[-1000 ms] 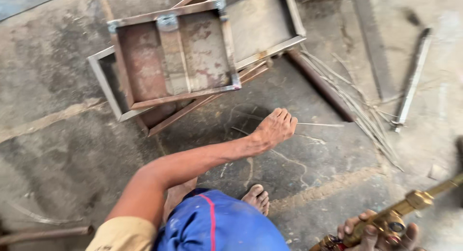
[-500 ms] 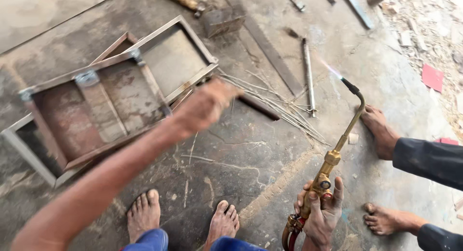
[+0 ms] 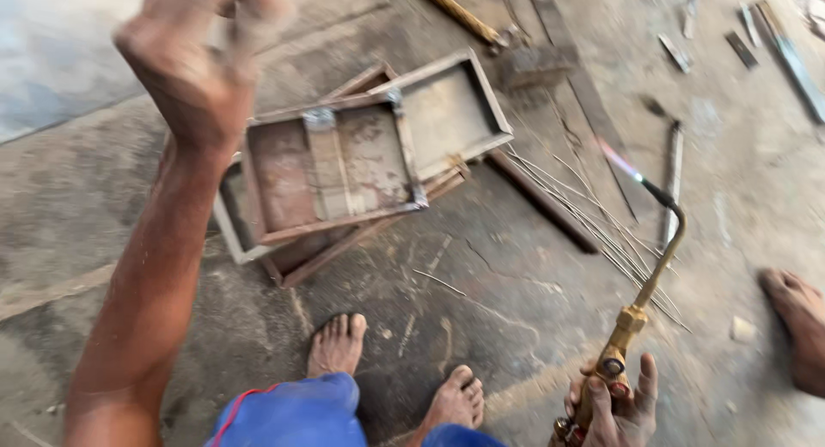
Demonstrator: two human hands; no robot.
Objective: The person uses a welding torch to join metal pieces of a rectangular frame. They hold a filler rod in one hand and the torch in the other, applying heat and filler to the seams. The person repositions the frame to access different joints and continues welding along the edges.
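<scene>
Cracked concrete floor (image 3: pixel 516 275), stacked empty rusty rectangular steel trays (image 3: pixel 344 168) on it. Right hand (image 3: pixel 614 408) grips a lit brass cutting torch (image 3: pixel 640 292); left hand (image 3: pixel 193 56) raised, blurry, curled shut, seemingly empty.

Both arms are bare, no sleeves. The left hand (image 3: pixel 202 64) and right hand (image 3: pixel 614 408) wear no gloves. Blue shorts (image 3: pixel 296 413) with a thin red stripe sit above dusty bare feet (image 3: pixel 337 344).
</scene>
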